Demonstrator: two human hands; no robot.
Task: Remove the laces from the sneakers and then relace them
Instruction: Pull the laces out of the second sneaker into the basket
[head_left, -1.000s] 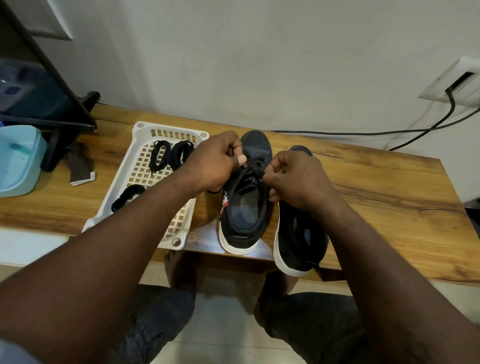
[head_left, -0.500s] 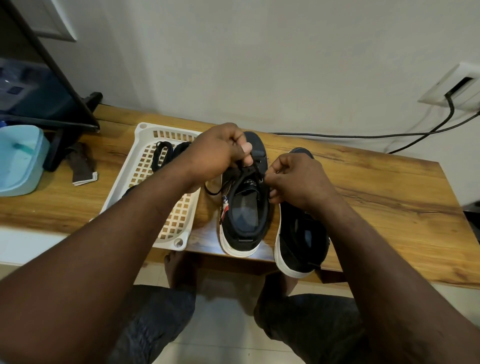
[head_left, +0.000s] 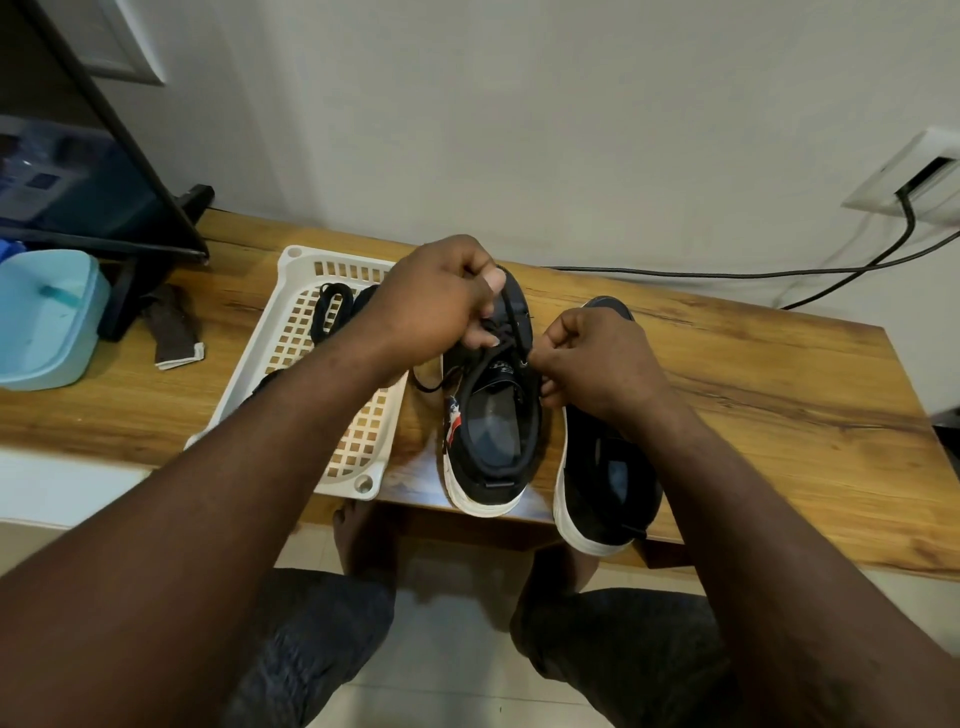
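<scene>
Two black sneakers with white soles stand side by side at the wooden table's front edge. My left hand (head_left: 441, 296) hovers over the toe of the left sneaker (head_left: 491, 431), fingers pinched on its black lace (head_left: 483, 364), which runs taut up from the eyelets. A loose loop of that lace lies on the table left of the shoe. My right hand (head_left: 597, 358) is closed at the right eyelet row of the same sneaker and appears to pinch the lace there. The right sneaker (head_left: 608, 478) sits partly under my right wrist; I see no lace on it.
A white perforated tray (head_left: 311, 364) left of the shoes holds coiled black laces (head_left: 327, 306). Further left are a light blue box (head_left: 47, 317), a dark cloth (head_left: 174, 327) and a monitor stand (head_left: 156, 234). A black cable (head_left: 727, 273) runs along the wall to a socket.
My left hand has moved up and away from the shoe's opening toward the toe, drawing the lace longer. The right hand has stayed at the eyelets.
</scene>
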